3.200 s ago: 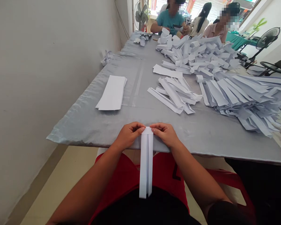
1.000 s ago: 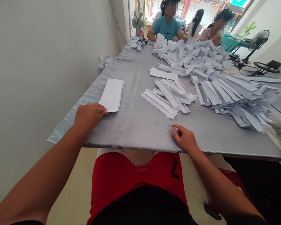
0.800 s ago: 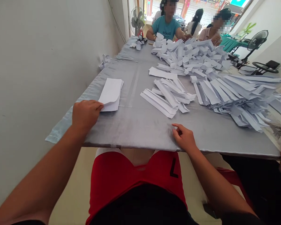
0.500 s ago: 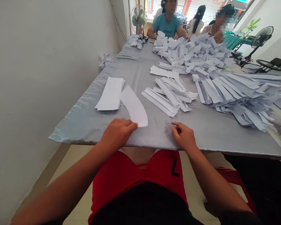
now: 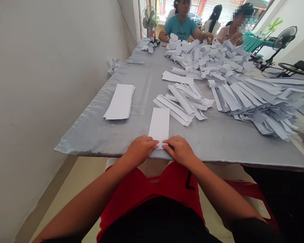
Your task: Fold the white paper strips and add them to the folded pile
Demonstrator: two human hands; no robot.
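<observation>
The white sheet (image 5: pixel 159 125) was laid lengthwise on the grey cloth-covered table (image 5: pixel 91 135), and its near end was held by both hands, close to the table edge. By the left hand (image 5: pixel 140 148) the left part of this end was pinched, with the thumb and the fingers bent together; by the right hand (image 5: pixel 181 150) the right part was pinched in a similar way. The fingertips of the two hands were placed near each other, but apart — a narrow part of the paper was seen between them. Whether the near end was already folded could not be told. Beyond the left hand and to its left, the stack of flat sheets (image 5: pixel 119 101) was placed. Beyond the right hand, the folded strips (image 5: pixel 183 103) were scattered across one another, with the nearest strip at the far end of the held sheet; whether they were touching could not be told. Behind these strips a flat white piece (image 5: pixel 177 77) was seen. Farther to the right of the right hand, the fanned pile (image 5: pixel 250 101) was spread — and beyond both hands, the heap of folded papers (image 5: pixel 210 59) was gathered before two seated persons.
</observation>
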